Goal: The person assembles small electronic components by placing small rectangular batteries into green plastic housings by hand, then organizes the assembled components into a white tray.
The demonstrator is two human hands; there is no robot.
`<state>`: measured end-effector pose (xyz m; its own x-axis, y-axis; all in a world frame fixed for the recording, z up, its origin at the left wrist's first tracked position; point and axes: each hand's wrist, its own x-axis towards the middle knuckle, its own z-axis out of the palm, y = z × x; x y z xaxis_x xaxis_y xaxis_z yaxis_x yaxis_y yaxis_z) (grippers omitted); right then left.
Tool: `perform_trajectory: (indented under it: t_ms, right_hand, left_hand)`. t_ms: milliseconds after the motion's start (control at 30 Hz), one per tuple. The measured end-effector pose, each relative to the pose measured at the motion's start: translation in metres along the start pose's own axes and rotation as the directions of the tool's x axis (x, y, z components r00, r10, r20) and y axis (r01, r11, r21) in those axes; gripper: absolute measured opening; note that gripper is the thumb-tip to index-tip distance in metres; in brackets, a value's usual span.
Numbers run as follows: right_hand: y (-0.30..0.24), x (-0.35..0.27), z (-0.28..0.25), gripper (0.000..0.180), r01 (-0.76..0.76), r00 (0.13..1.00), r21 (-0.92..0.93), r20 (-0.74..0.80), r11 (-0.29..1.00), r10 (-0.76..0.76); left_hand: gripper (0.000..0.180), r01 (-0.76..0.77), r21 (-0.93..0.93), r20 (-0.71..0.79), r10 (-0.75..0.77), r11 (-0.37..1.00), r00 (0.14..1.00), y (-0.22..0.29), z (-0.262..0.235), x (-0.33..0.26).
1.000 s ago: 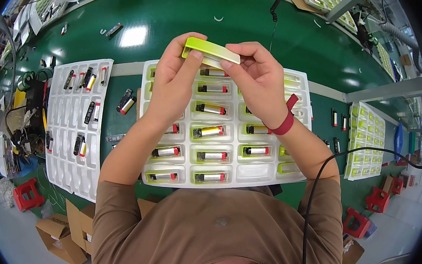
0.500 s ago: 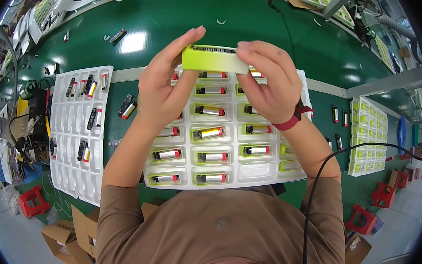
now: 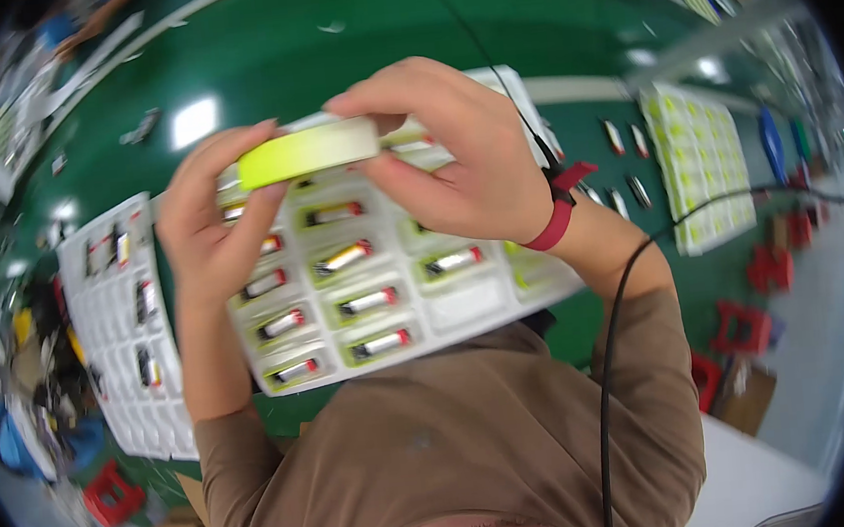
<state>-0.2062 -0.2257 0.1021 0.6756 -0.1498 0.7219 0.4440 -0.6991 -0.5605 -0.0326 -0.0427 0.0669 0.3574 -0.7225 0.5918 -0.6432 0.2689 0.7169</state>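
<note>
Above the white moulded tray (image 3: 464,310), both hands hold one rectangular plastic case (image 3: 307,153) that fades from yellow-green to white. My left hand (image 3: 207,217) grips its green end between thumb and fingers. At the white end, my right hand (image 3: 463,154) pinches it with thumb and fingertips. A long side of the case faces me; its far side is hidden. In the tray's pockets lie several yellow-green shells, many bearing a silver battery cell (image 3: 370,301) with a red end. Parts of the tray are covered by my hands, and the picture is slightly blurred.
Another white tray (image 3: 110,311) with a few dark components and cells lies at the left. At the right stands a tray of yellow-green parts (image 3: 703,169), near several loose cells (image 3: 640,191). A black cable (image 3: 615,347) crosses my right arm. Red stools (image 3: 743,316) stand beyond the green table.
My view has turned and shifted, so the trays appear tilted. Both hands and the case sit farther left in the picture. The case now shows mostly its plain long side.
</note>
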Motion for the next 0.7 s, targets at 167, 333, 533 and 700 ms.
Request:
perform_trajectory:
  t_ms: [167, 333, 533, 700]
  right_hand:
    - [-0.027, -0.076, -0.066, 0.011, -0.435, 0.825, -0.175, 0.317, 0.883, 0.469]
    - [-0.045, -0.143, -0.057, 0.010, -0.370, 0.774, -0.334, 0.405, 0.867, 0.486]
    - [-0.024, -0.143, -0.059, 0.012, -0.201, 0.819, -0.421, 0.423, 0.885, 0.388]
    - [0.078, -0.082, -0.099, 0.013, -0.129, 0.930, -0.596, 0.204, 0.792, 0.305]
  left_hand:
    - [0.045, -0.203, 0.099, 0.322, 0.162, 0.974, 0.933, 0.030, 0.003, 0.020]
    - [0.042, -0.188, 0.005, 0.475, 0.163, 0.982, 0.865, 0.035, 0.016, 0.018]
    - [0.039, -0.142, 0.088, 0.512, 0.077, 0.986, 0.856, 0.035, 0.019, 0.015]
    - [0.036, -0.097, 0.130, 0.513, 0.016, 0.987, 0.858, 0.035, 0.011, 0.010]
